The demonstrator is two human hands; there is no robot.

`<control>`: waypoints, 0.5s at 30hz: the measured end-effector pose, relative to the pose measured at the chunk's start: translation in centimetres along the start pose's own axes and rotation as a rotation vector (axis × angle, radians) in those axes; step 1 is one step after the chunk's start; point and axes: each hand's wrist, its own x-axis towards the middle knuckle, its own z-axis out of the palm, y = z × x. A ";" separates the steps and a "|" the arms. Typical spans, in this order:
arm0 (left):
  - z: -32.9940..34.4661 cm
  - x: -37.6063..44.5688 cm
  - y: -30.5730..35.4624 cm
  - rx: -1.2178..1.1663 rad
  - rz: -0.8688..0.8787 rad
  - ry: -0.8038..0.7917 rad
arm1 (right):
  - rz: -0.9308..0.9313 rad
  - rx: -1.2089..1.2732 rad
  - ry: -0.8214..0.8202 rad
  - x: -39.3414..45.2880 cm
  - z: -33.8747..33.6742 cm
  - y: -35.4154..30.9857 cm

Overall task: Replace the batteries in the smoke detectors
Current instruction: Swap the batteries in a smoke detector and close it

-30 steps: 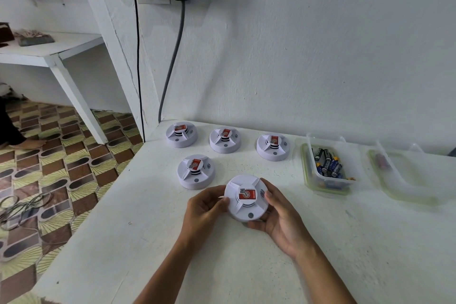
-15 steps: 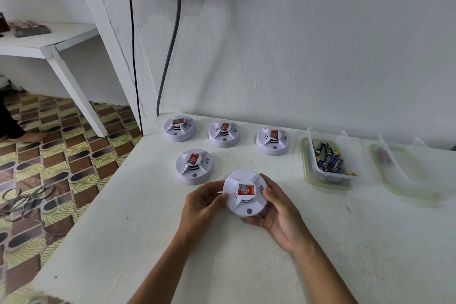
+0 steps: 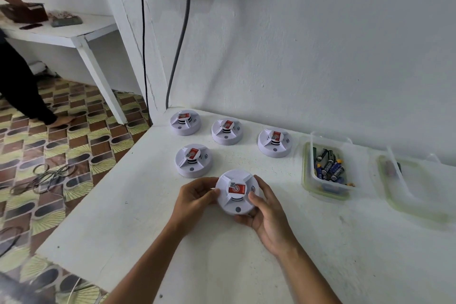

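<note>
Grip: both hands on one smoke detector [image 3: 236,192], face up. Left hand [image 3: 195,196] has curled fingers pressed to the unit's left rim; right hand [image 3: 265,212] cups the right and near side, thumb lying on the top face beside the red label. Hold looks firm and two-sided. Cannot tell whether the unit is lifted clear of the white table [image 3: 148,217] or resting on its surface.

Step (judgement): opening the first unit. The opposed hold suits a twist to part the body from its base, or a turn-over to reach the battery door. No battery compartment shows from this side, so the cell is not yet out.

Outward from the grip: a second detector [image 3: 193,160] just beyond the left hand, apart from it. Farther out, a row of three detectors [image 3: 227,131] along the wall edge, all face up and closed. Beyond and to the right of the right hand, well apart, an open clear container [image 3: 327,189] holding loose batteries [image 3: 329,166]. Farther right still, a second clear container [image 3: 417,195]; contents too blurred to identify.

Next move calls for (judgement): counter-rotation between the two hands without slipping on the smooth plastic, then one hand freed to pull the old cell and reach right for a fresh one.
</note>
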 end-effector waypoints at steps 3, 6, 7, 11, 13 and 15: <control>0.2 0.1 0.3 -0.021 -0.025 0.006 | -0.002 -0.003 -0.003 0.1 0.0 -0.3; -0.1 0.1 0.5 -0.048 -0.066 -0.021 | -0.012 -0.040 0.000 0.1 0.3 -0.2; -0.2 0.3 0.5 -0.065 -0.088 -0.035 | -0.018 -0.045 0.013 0.1 0.4 -0.2; -0.7 0.9 0.5 -0.186 -0.176 -0.105 | -0.033 -0.050 0.109 0.3 0.9 -0.1; -1.1 1.5 0.7 -0.243 -0.222 -0.140 | -0.040 -0.076 0.162 0.4 1.4 0.1; -1.4 1.9 1.2 -0.264 -0.261 -0.154 | -0.052 -0.135 0.214 0.2 2.1 0.1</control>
